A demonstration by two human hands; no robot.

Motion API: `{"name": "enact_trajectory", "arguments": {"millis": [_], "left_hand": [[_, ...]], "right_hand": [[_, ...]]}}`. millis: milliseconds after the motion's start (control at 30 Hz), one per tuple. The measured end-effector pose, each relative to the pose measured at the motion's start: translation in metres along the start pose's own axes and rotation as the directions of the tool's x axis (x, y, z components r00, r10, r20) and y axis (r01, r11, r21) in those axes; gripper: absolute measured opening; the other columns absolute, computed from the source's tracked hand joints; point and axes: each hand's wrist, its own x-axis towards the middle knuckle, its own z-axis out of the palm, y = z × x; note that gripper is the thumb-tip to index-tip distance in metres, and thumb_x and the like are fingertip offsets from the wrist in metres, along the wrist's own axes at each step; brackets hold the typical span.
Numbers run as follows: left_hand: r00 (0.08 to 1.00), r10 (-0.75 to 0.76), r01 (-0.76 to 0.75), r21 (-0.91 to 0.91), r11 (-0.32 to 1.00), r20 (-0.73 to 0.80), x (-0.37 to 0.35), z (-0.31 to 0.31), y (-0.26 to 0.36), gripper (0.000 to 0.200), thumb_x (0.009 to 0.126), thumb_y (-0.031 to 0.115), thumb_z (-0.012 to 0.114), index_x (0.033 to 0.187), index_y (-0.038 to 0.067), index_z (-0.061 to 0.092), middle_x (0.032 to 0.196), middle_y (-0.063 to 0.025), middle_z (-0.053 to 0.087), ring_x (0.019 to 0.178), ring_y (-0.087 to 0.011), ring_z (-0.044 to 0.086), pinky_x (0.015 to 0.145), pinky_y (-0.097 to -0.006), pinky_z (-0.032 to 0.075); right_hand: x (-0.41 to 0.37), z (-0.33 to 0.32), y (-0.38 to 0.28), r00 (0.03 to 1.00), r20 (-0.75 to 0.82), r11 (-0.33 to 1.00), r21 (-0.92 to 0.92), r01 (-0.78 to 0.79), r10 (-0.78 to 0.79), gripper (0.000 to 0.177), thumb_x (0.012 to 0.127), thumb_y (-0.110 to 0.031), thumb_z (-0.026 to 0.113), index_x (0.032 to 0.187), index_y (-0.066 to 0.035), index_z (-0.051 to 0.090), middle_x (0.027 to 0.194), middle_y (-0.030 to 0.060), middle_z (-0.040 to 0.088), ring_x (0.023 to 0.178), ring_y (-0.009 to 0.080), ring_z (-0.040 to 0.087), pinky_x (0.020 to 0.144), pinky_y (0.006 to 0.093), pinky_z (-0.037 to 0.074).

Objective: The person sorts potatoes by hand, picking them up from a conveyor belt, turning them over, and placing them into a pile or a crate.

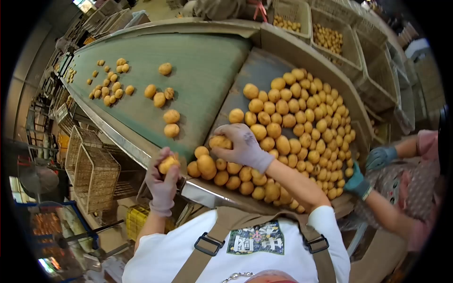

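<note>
My left hand (159,188), in a pale glove, is closed around a potato (168,164) just outside the metal edge of the conveyor. Over the near end of the green belt (207,70), my right hand (245,147), gloved alike, curls its fingers and thumb around another potato (220,142). Beneath and beside my right wrist spreads a large heap of potatoes (283,144) on the grey end tray (264,66). Several loose potatoes (159,99) lie farther up the belt.
A co-worker's teal-gloved hand (358,183) touches the heap's right edge. Plastic crates (330,42) holding potatoes stand beyond the tray's far wall. More crates (94,174) stand left of the conveyor, with a yellow crate (138,221) below. The tray has a raised metal rim (311,56).
</note>
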Motion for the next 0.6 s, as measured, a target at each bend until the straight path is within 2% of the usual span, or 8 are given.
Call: {"name": "enact_trajectory", "arguments": {"millis": [33,133,233,367,433,500,533,600], "left_hand": [[0.999,0.048,-0.048,0.012,0.999,-0.024,-0.002,0.0,-0.013,0.049,0.089,0.001,0.072,0.135,-0.002,0.056,0.123,-0.0105,0.064,0.105,-0.0151,0.062,0.088,-0.0277,0.053],[0.997,0.062,-0.06,0.036,0.998,-0.044,0.001,0.012,-0.008,0.047,0.087,-0.001,0.071,0.131,-0.003,0.059,0.121,-0.0111,0.064,0.11,-0.0177,0.062,0.098,-0.0317,0.051],[0.983,0.179,-0.178,0.033,0.983,-0.033,0.002,0.013,-0.009,0.047,0.087,-0.001,0.072,0.132,-0.004,0.058,0.12,-0.0108,0.064,0.11,-0.018,0.063,0.099,-0.032,0.051],[0.986,0.151,-0.149,0.039,0.988,-0.068,0.001,0.003,-0.016,0.045,0.09,-0.002,0.067,0.134,-0.003,0.055,0.123,-0.0122,0.062,0.095,-0.0139,0.065,0.077,-0.0242,0.056],[0.976,0.206,-0.204,0.038,0.978,-0.07,0.003,0.009,-0.013,0.044,0.092,-0.003,0.064,0.135,-0.002,0.055,0.123,-0.0113,0.063,0.093,-0.0126,0.064,0.072,-0.0211,0.053],[0.975,0.214,-0.209,0.09,0.974,-0.051,0.005,0.009,-0.011,0.044,0.093,-0.003,0.062,0.136,-0.002,0.054,0.123,-0.0111,0.063,0.09,-0.0117,0.064,0.066,-0.0189,0.052],[0.993,0.07,-0.07,0.002,0.998,-0.092,0.003,0.012,-0.001,0.045,0.089,-0.004,0.066,0.133,-0.004,0.056,0.119,-0.0109,0.062,0.103,-0.0174,0.062,0.102,-0.0361,0.052],[0.995,0.055,-0.056,-0.016,0.998,-0.081,0.003,0.012,-0.004,0.046,0.089,-0.004,0.066,0.133,-0.004,0.056,0.119,-0.0115,0.062,0.104,-0.0168,0.062,0.099,-0.0344,0.053]], "right_hand": [[0.01,-0.008,-0.009,0.937,-0.278,0.977,-0.062,0.204,-0.213,0.041,0.072,-0.029,0.082,0.106,-0.009,0.07,0.081,0.0086,0.068,0.076,0.0297,0.065,0.079,0.0383,0.05],[0.06,-0.079,-0.095,0.59,-0.244,0.637,-0.36,0.682,-0.77,0.048,0.076,-0.031,0.08,0.118,-0.013,0.07,0.087,0.0026,0.058,0.082,0.0225,0.058,0.089,0.0447,0.053],[0.156,-0.127,-0.092,0.626,-0.237,0.523,-0.789,0.323,-0.743,0.033,0.087,-0.026,0.071,0.118,-0.015,0.07,0.086,0.0063,0.061,0.081,0.0265,0.06,0.084,0.0445,0.054],[0.204,-0.178,-0.094,0.807,-0.399,0.829,-0.528,0.186,-0.435,0.075,0.09,-0.025,0.072,0.15,-0.017,0.029,0.144,0.0208,0.029,0.119,0.044,0.054,0.097,0.0445,0.052],[0.152,-0.168,-0.078,0.711,-0.333,0.694,-0.656,0.297,-0.619,0.036,0.09,-0.021,0.072,0.123,-0.009,0.068,0.096,0.0136,0.069,0.089,0.0298,0.065,0.087,0.0426,0.053],[0.099,-0.164,-0.037,0.833,-0.346,0.841,-0.488,0.233,-0.431,0.026,0.092,-0.017,0.065,0.116,-0.006,0.068,0.088,0.0147,0.071,0.077,0.0362,0.068,0.076,0.0432,0.055],[0.074,-0.166,-0.008,0.865,-0.357,0.861,-0.486,0.15,-0.352,0.027,0.091,-0.016,0.066,0.116,-0.006,0.068,0.089,0.0146,0.072,0.08,0.0351,0.069,0.076,0.0424,0.055],[0.027,-0.154,0.031,0.913,-0.386,0.891,-0.45,-0.064,-0.13,0.026,0.092,-0.014,0.065,0.115,-0.005,0.068,0.09,0.0151,0.072,0.085,0.0341,0.071,0.079,0.0415,0.056]]}}
